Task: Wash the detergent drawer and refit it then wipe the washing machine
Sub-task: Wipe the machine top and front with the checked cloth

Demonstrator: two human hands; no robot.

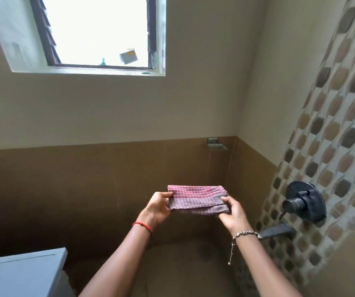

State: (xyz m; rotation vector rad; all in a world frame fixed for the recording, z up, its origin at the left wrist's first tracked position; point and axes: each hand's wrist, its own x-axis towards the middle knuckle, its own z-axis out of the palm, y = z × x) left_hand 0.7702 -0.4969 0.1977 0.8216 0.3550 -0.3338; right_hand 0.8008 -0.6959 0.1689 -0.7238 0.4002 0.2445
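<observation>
A folded pink and grey checked cloth (198,199) is held out in front of me at chest height. My left hand (158,205) grips its left end and my right hand (232,213) grips its right end. The cloth hangs in the air in front of the brown tiled wall. The white top corner of the washing machine (22,273) shows at the bottom left, below and left of my left arm. The detergent drawer is not in view.
A black mixer valve (305,202) and a black spout (277,230) stick out of the patterned right wall, close to my right wrist. A metal soap holder (216,145) is fixed in the far corner. A bright window (99,33) sits high on the wall.
</observation>
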